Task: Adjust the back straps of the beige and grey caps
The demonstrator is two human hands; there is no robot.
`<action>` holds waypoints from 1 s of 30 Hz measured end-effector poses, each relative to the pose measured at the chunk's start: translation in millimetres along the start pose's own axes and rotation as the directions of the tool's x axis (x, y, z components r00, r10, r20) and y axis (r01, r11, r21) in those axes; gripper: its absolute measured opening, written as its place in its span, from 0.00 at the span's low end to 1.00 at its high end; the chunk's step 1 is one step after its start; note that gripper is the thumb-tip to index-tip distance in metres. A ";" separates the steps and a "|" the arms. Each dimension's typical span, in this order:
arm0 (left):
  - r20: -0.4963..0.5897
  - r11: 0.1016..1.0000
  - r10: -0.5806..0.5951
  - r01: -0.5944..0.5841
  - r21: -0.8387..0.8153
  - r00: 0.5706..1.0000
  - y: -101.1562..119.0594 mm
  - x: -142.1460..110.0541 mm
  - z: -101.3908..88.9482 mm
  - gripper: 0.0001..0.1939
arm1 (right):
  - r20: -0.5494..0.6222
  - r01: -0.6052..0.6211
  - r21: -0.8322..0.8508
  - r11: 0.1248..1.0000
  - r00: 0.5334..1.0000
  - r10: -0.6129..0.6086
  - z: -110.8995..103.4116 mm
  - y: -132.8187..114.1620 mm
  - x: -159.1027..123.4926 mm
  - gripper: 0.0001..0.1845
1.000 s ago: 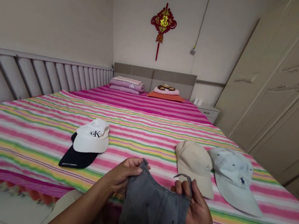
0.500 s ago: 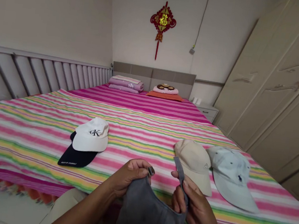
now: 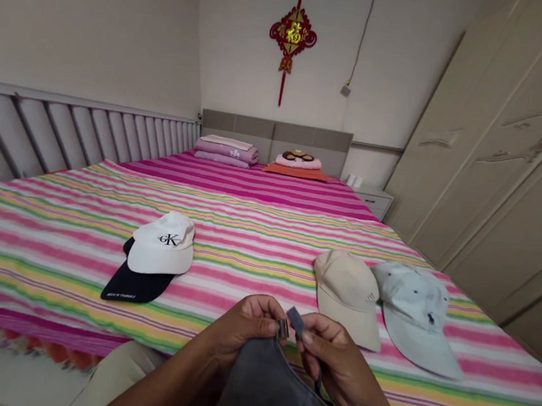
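1. Up close, the left hand pinches the small metal buckle at the back of a grey denim cap, thumb and fingertips closed tight on it.
2. Just beside it, the right hand grips the end of the cap's grey adjuster strap between thumb and forefinger; the strap tip sticks up next to the buckle, and the two hands nearly touch.
3. That grey cap hangs below both hands, held in front of the near edge of the bed, its crown filling the bottom middle of the view.
4. Beyond the hands lies the striped bedsheet, in bands of pink, yellow, green and white.
5. Off to the right on the sheet sit a beige cap and a pale blue cap, the blue one touching the beige one's side.
6. Off to the left, a white cap with a dark logo rests on top of a navy cap, whose brim pokes out toward the near edge.
7. Farther back, folded purple bedding and an orange pillow lie against the grey headboard.
8. Above the headboard a red knot ornament hangs on the wall, and a cream wardrobe stands along the right.
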State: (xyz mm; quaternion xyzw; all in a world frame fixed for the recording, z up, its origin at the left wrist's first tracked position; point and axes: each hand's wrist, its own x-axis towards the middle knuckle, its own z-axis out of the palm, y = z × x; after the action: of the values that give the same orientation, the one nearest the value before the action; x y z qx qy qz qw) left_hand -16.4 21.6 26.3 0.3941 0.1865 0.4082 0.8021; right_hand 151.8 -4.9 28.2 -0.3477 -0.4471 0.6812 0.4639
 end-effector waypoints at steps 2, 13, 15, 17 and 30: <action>-0.003 1.000 -0.007 0.007 -0.027 1.000 -2.8 1.3 0.3 0.11 | 0.016 -0.023 0.033 0.999 1.000 0.023 3.2 1.8 2.4 0.15; 0.082 0.987 0.001 0.013 -0.163 0.997 -10.8 6.6 -0.2 0.08 | 0.177 -0.121 0.263 0.957 0.981 0.075 7.3 11.9 10.1 0.14; 0.084 0.986 0.000 0.014 -0.168 0.996 -10.9 7.3 -0.3 0.09 | 0.189 -0.120 0.250 0.961 0.979 0.073 5.9 12.6 10.4 0.13; 0.080 0.986 -0.006 0.019 -0.166 0.997 -10.9 7.9 -0.9 0.09 | 0.186 -0.110 0.229 0.967 0.980 0.068 5.3 12.3 10.2 0.13; -0.008 0.991 -0.045 0.043 -0.125 0.999 -10.1 5.4 -4.4 0.10 | 0.067 -0.054 -0.074 0.996 0.996 0.059 2.7 3.7 7.9 0.15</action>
State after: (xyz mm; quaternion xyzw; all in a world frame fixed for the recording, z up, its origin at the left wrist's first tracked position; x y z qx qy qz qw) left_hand -10.8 24.4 15.8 0.3369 0.1738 0.4033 0.8328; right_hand 145.6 1.1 25.2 -0.3531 -0.4772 0.6889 0.4160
